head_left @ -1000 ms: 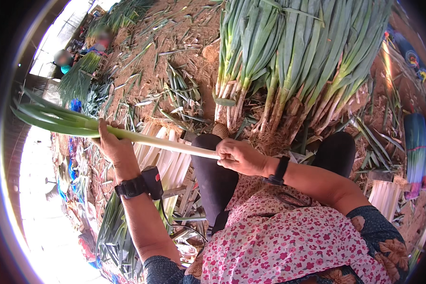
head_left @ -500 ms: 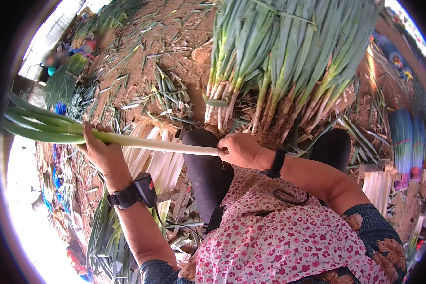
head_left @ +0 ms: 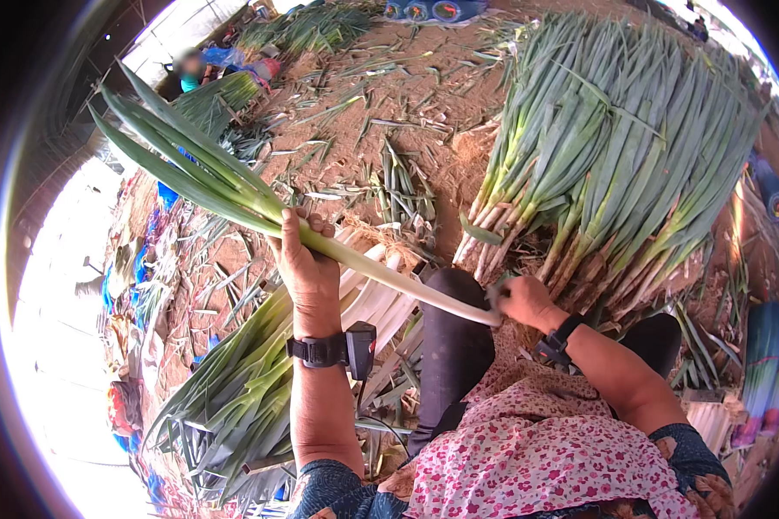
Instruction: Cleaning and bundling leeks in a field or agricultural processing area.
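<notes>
A long green onion (head_left: 376,270) slants across in front of me, its green leaves fanned toward the upper left and its bare white end pointing down to the right. My left hand (head_left: 310,259) is closed around it where the green turns to white. Right beside the white end, over my knee, my right hand (head_left: 528,303) has its fingers curled closed and slightly smeared. Whether those fingers pinch anything is hidden. Below my left hand lies a pile of peeled green onions (head_left: 381,298), white stalks pointing toward my knee and leaves (head_left: 234,389) spreading lower left.
A large heap of unpeeled green onions (head_left: 614,156) with dirty root ends lies ahead to the right. Leaf scraps (head_left: 402,186) litter the brown ground. Wrapped bundles (head_left: 760,363) stand at the far right. Another person (head_left: 190,69) is at the upper left, near more onions.
The view has swung left. The green onion has tilted, its leaves up and white end down. My right hand, earlier pinching the white end, now sits just beside it.
</notes>
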`<action>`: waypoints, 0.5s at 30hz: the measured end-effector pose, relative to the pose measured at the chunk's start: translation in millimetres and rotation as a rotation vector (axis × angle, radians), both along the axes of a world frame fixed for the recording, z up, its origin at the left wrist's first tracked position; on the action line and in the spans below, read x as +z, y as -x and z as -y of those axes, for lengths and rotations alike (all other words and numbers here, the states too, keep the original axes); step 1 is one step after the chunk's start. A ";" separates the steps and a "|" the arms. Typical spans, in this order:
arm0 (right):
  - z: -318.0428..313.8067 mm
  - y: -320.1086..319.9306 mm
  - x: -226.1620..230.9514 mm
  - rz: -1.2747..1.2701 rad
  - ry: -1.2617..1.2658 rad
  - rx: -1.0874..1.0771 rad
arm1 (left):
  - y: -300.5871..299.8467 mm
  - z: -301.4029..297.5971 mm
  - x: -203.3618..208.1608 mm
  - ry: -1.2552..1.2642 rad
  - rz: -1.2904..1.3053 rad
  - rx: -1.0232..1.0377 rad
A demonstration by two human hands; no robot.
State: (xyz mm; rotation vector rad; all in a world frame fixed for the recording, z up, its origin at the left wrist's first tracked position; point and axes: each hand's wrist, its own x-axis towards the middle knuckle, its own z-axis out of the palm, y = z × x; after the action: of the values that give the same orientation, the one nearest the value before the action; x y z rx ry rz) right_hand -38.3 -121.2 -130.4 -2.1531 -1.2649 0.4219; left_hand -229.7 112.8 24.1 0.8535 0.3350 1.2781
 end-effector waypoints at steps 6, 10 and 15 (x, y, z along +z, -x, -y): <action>72.9 -74.8 -66.9 -0.081 0.066 -0.498 | 8.0 -11.0 -6.5 0.081 0.147 -0.207; 34.7 -30.5 -14.4 0.002 -0.351 -0.062 | 6.3 -17.4 -20.2 0.166 0.243 -0.285; 13.5 32.6 34.1 -0.219 -0.245 0.389 | 11.5 -15.9 -25.4 0.180 0.274 -0.191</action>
State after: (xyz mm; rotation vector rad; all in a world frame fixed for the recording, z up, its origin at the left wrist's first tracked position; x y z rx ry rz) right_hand -70.8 -134.7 -96.3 -1.6107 -1.5210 0.6084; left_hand -241.2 128.8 -1.3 0.5356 0.1437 1.1492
